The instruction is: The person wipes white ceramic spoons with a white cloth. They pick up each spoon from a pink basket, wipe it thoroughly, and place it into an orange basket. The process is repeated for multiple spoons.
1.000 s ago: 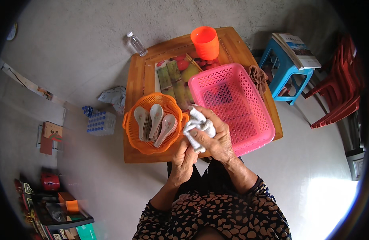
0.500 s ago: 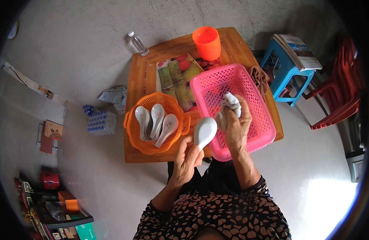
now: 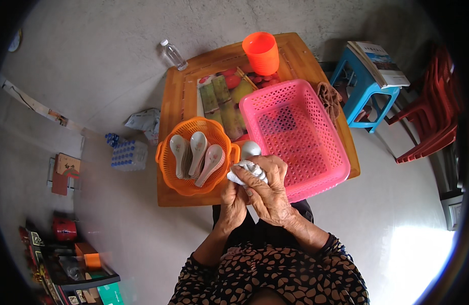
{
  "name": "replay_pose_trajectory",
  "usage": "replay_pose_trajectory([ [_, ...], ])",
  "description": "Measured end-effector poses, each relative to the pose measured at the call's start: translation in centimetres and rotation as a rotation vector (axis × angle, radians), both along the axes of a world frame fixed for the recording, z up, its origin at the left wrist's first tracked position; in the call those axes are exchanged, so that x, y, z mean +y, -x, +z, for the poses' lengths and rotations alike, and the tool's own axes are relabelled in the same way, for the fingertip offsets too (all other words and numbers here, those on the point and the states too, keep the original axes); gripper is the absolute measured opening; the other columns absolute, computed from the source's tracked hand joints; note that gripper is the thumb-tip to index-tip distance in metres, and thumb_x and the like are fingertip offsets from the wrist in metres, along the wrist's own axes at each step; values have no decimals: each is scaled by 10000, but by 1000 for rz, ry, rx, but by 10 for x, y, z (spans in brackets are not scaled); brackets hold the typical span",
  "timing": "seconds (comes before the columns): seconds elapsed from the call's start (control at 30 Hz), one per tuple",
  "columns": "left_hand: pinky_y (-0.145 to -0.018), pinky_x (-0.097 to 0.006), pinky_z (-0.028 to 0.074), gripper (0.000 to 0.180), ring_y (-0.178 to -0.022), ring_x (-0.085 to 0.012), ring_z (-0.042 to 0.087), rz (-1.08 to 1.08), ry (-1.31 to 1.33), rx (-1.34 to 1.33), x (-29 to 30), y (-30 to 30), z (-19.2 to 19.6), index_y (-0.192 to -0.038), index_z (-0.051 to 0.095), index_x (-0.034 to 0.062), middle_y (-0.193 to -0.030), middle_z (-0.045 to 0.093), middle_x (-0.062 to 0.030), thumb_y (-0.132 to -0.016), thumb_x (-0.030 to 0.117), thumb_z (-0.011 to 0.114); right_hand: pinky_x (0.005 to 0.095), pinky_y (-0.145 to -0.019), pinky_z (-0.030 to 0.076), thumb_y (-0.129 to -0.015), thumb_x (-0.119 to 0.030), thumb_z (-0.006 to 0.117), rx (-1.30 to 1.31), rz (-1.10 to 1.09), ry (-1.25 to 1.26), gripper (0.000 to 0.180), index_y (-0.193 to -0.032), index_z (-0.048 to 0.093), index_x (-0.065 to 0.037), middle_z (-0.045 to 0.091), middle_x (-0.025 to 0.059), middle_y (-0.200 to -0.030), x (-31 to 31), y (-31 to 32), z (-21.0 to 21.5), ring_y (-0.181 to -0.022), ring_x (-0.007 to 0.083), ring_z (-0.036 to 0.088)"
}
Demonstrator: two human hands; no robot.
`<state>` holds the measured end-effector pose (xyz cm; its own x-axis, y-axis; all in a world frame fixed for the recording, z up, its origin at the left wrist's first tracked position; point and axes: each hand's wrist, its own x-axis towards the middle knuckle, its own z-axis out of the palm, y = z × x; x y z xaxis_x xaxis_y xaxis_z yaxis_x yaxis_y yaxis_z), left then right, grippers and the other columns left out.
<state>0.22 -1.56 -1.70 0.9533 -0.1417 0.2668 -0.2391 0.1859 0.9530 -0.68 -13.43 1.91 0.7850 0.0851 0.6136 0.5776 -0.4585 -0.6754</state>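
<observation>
Closed near the table's front edge, my left hand [image 3: 232,206] grips the handle end of a white soup spoon [image 3: 251,148]. My right hand [image 3: 271,190] presses a white cloth [image 3: 248,173] round the spoon's handle, so only the bowl of the spoon shows clearly above the cloth. Left of my hands is an orange plastic basket [image 3: 169,174] with three stacks of flower-patterned soup spoons [image 3: 196,147] in it. A pink rectangular basket [image 3: 341,165] lies to the right, with nothing in it.
On the wooden table [image 3: 174,99] stand stacked orange cups [image 3: 261,53] and a clear bottle [image 3: 174,55]. Chopsticks [image 3: 247,78] lie near the cups. A brown cloth [image 3: 328,103] hangs by the right edge. Beyond stand a blue stool [image 3: 365,98] and red chairs [image 3: 432,104].
My right hand with the cloth has moved left from above the pink basket onto the spoon. The cloth now covers the handle, and both hands meet around it.
</observation>
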Motion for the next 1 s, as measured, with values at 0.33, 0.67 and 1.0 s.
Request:
replay_pose_trajectory([
  [0.33, -504, -166, 295, 308, -579, -15, 341, -209, -54, 178, 10, 5, 23, -1185, 511, 22, -725, 429, 56, -971, 233, 444, 342, -875, 429, -874, -80, 537, 176, 36, -487, 235, -1092, 620, -56, 519, 124, -1122, -10, -32, 11, -1046, 257, 512],
  [0.67, -478, -179, 278, 511, -537, -23, 308, -168, 171, 351, 4, 1, 14, -1173, 487, 33, -716, 427, 43, -948, 476, 367, 345, -940, 403, -918, -111, 471, 192, -55, -459, 338, -1249, 533, -80, 432, 187, -1277, 5, -32, -4, -1160, 299, 474],
  [1.0, -948, -323, 289, 645, -1141, -180, 312, -182, 187, 334, 11, -3, 12, -1339, 240, 70, -1262, 309, -65, -918, 555, 302, 405, -987, 395, -781, -4, 633, 3, -33, -171, 379, -1147, 623, -103, 347, 220, -1343, 12, -20, -11, -1230, 382, 398],
])
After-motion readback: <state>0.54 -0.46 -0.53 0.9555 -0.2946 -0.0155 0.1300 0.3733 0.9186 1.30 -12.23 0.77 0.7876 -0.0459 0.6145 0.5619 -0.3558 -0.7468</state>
